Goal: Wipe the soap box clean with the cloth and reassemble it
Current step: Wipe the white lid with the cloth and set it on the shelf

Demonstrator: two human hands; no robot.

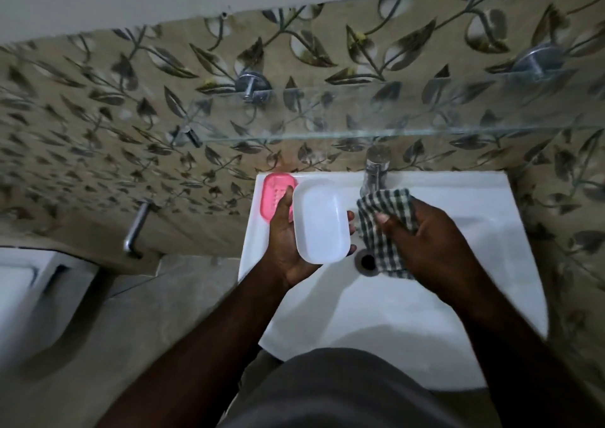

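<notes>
My left hand (285,241) holds a white soap box tray (320,223) over the left side of the basin, thumb along its left edge and fingertips showing at its right edge. A pink slotted soap box insert (275,195) lies on the sink's back left corner, partly behind my left thumb. My right hand (429,241) grips a green and white checked cloth (381,228) bunched in its fingers, just right of the white tray and not touching it. The cloth hangs down over the drain area.
The white sink (458,198) has a chrome tap (376,169) at the back and a drain (367,261) in the middle. A glass shelf (393,123) juts out above the tap. A toilet (29,290) stands at the left.
</notes>
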